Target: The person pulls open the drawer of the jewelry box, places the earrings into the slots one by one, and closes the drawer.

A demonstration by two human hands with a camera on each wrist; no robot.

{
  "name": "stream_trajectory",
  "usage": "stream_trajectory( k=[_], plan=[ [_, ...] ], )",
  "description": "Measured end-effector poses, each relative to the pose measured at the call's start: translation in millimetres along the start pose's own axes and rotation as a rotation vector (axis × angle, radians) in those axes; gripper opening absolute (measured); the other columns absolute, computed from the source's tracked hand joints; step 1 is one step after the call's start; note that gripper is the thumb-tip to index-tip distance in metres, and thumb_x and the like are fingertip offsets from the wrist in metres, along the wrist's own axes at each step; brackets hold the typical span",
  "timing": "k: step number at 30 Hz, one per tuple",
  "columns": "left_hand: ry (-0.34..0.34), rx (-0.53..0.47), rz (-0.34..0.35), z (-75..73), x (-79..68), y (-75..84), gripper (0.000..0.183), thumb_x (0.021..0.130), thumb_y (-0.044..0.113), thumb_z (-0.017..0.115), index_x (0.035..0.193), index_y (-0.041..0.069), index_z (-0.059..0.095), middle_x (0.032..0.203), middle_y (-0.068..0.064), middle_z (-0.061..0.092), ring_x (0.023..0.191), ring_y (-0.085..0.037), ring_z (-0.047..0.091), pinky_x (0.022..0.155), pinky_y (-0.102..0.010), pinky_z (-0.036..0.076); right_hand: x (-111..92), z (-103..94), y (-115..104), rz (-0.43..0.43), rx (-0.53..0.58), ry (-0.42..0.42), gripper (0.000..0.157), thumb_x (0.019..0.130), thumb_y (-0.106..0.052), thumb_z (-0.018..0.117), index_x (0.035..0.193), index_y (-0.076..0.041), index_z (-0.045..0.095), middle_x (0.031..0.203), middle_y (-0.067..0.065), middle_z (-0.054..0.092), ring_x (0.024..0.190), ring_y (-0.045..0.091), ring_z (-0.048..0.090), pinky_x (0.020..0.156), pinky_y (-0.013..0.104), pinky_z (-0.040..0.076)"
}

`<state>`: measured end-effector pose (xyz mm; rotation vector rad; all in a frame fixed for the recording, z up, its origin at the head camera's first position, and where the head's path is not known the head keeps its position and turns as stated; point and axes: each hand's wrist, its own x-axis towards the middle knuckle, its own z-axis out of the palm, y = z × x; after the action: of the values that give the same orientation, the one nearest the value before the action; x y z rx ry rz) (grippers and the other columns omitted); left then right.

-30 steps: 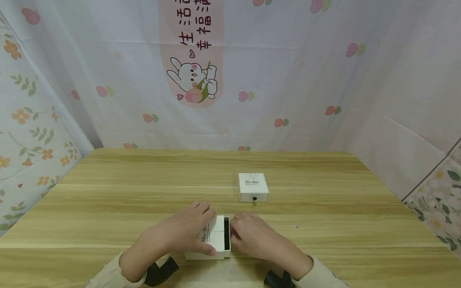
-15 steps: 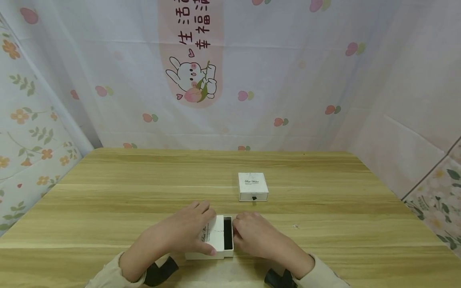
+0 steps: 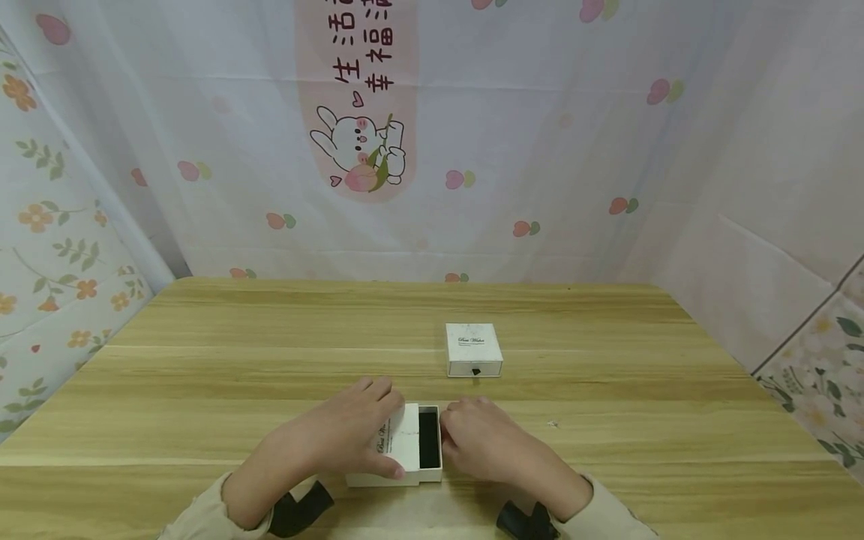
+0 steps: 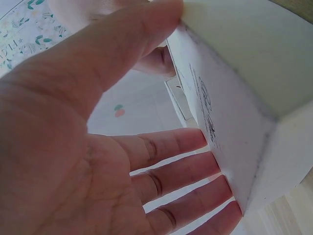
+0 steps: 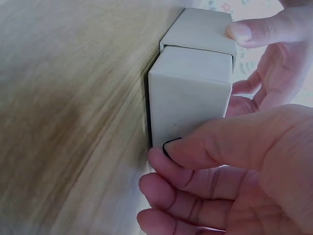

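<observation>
A white drawer-style gift box, its outer sleeve [image 3: 407,439] printed with dark script, lies on the table at the front. My left hand [image 3: 340,431] spans the sleeve, thumb on the near side and fingers along the far side, as the left wrist view shows the thumb [image 4: 146,29] at the box edge. The drawer [image 3: 432,475] stands partly out to the right, showing a black lining. In the right wrist view, my right hand [image 5: 230,161] pinches a small black ribbon pull [image 5: 166,145] on the drawer's front between thumb and forefinger.
A second white gift box [image 3: 474,345], fully closed with a black pull tab, sits farther back on the wooden table [image 3: 270,330]. A tiny pale scrap [image 3: 553,424] lies to the right. Patterned curtains [image 3: 540,135] hang behind and at the sides.
The drawer has slid farther right out of the sleeve, and my right hand has moved right with it. The left hand and the sleeve stay in place.
</observation>
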<state>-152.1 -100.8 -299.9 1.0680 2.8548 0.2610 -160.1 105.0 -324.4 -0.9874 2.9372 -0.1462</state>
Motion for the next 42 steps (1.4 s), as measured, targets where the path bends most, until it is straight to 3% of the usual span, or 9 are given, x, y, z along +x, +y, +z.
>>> stream_trajectory(
  k=[9,16,18,22,27,32,42],
  plan=[
    [-0.005,0.001,0.0,-0.5,0.0,0.5,0.063,0.07,0.05,0.074,0.111,0.007,0.053,0.095,0.004,0.043,0.084,-0.013,0.038,0.073,-0.026,0.038,-3,-6.9,2,0.015,0.034,0.028,0.015,0.08,-0.016,0.066,0.066,-0.015,0.06,0.066,-0.008,0.053,0.064,0.007,0.048,0.065,0.03,0.04],
    [-0.012,0.004,0.005,-0.7,0.5,0.4,0.064,0.07,0.051,0.073,0.112,0.007,0.054,0.095,0.005,0.043,0.084,-0.012,0.038,0.073,-0.026,0.038,-8,-19.9,4,0.016,0.068,0.12,0.007,0.083,-0.016,0.064,0.078,-0.011,0.063,0.076,-0.004,0.056,0.066,0.009,0.05,0.063,0.027,0.043],
    [-0.009,0.002,0.007,-0.6,0.7,0.3,0.064,0.07,0.05,0.074,0.112,0.007,0.054,0.095,0.004,0.043,0.083,-0.012,0.038,0.073,-0.026,0.038,-8,-23.1,3,0.02,0.067,0.127,0.013,0.085,-0.024,0.065,0.086,-0.011,0.063,0.083,-0.004,0.054,0.071,0.01,0.05,0.067,0.03,0.043],
    [-0.008,-0.004,0.002,-0.4,0.6,0.1,0.064,0.07,0.05,0.074,0.112,0.007,0.054,0.096,0.004,0.044,0.084,-0.013,0.038,0.072,-0.026,0.039,-9,-25.9,-1,0.001,0.09,0.071,0.044,0.081,-0.043,0.068,0.108,-0.009,0.062,0.102,-0.001,0.054,0.086,0.014,0.052,0.078,0.035,0.045],
    [0.001,0.007,0.008,0.3,0.1,-0.3,0.061,0.07,0.049,0.075,0.109,0.007,0.054,0.093,0.005,0.041,0.081,-0.012,0.036,0.07,-0.023,0.036,-9,-23.3,-5,-0.057,0.114,-0.004,0.069,0.074,-0.05,0.071,0.126,-0.007,0.055,0.122,-0.001,0.052,0.108,0.014,0.051,0.092,0.039,0.043],
    [0.011,0.009,0.016,0.8,-0.2,-0.7,0.06,0.07,0.049,0.075,0.109,0.008,0.054,0.091,0.005,0.04,0.08,-0.012,0.036,0.069,-0.022,0.035,-9,-19.1,-5,-0.081,0.14,-0.03,0.074,0.073,-0.049,0.071,0.13,-0.007,0.052,0.125,-0.002,0.049,0.106,0.012,0.049,0.094,0.036,0.043],
    [0.012,0.0,0.021,0.9,-0.6,-1.4,0.06,0.07,0.048,0.075,0.109,0.008,0.053,0.093,0.005,0.041,0.081,-0.012,0.036,0.069,-0.022,0.036,-6,-15.2,-1,-0.106,0.208,-0.046,0.074,0.071,-0.048,0.071,0.13,-0.007,0.051,0.118,-0.003,0.049,0.093,0.007,0.047,0.081,0.024,0.045]
  ],
)
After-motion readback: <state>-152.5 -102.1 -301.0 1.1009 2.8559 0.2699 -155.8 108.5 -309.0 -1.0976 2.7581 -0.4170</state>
